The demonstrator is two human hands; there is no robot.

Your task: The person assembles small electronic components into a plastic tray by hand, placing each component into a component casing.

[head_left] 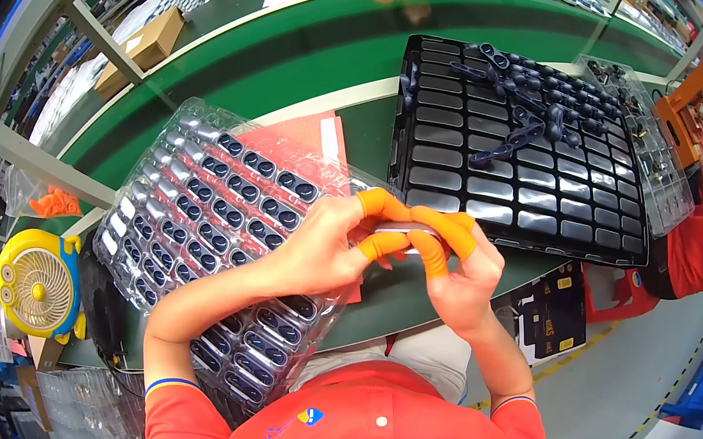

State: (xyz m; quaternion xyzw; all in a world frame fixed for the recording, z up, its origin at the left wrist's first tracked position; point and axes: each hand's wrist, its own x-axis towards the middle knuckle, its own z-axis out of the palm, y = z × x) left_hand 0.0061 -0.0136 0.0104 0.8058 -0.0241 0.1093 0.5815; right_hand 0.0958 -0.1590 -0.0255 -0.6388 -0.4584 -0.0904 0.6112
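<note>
My left hand (322, 240) and right hand (468, 290) pinch one slim piece (404, 227).
From here I see the orange-covered fingers (382, 203) of both hands clamped on its ends; they hide most of it, so its pale grey colour is uncertain. It is held above the bench (390, 300), between the clear tray (195, 108) and the black tray (434, 180).

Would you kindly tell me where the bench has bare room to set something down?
Bare bench shows between the pink sheet and right hand, plus a narrow strip between that sheet and the black tray. The bright green surface beyond looks bare. The clear tray and black tray's far part are crowded.
</note>
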